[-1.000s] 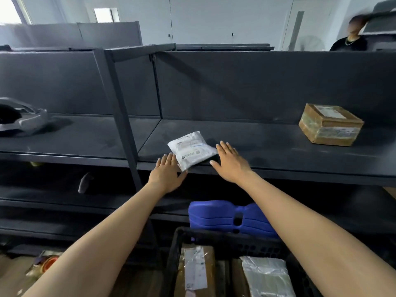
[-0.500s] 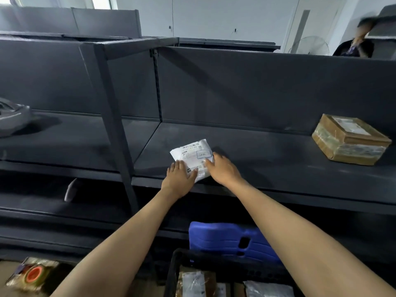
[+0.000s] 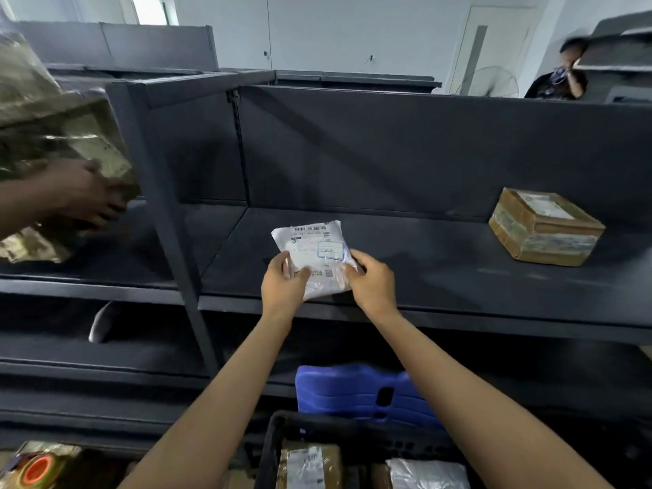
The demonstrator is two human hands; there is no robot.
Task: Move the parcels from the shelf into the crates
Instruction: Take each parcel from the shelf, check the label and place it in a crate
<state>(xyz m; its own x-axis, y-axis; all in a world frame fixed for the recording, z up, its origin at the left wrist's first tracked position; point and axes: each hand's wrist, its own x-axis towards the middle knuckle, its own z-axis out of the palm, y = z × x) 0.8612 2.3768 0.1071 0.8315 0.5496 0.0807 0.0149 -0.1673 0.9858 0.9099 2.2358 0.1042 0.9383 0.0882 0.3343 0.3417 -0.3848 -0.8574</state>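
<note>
A white plastic mailer parcel (image 3: 312, 247) with a printed label lies near the front edge of the dark shelf (image 3: 441, 277). My left hand (image 3: 284, 285) grips its near left corner, thumb on top. My right hand (image 3: 370, 282) pinches its near right edge. A taped cardboard box parcel (image 3: 545, 225) rests on the same shelf at the far right. Below me a black crate (image 3: 278, 439) holds a brown box (image 3: 310, 464) and a silvery mailer (image 3: 427, 472).
Another person's hand (image 3: 84, 195) carries a large wrapped parcel (image 3: 53, 135) into the left shelf bay. A blue plastic item (image 3: 356, 391) sits on the lower shelf behind the crate. A shelf upright (image 3: 169, 213) divides the bays. A person stands at far right behind the shelf.
Both my hands have closed on the white mailer and begun lifting its near end. Another person's hand with a big wrapped parcel has appeared at the left.
</note>
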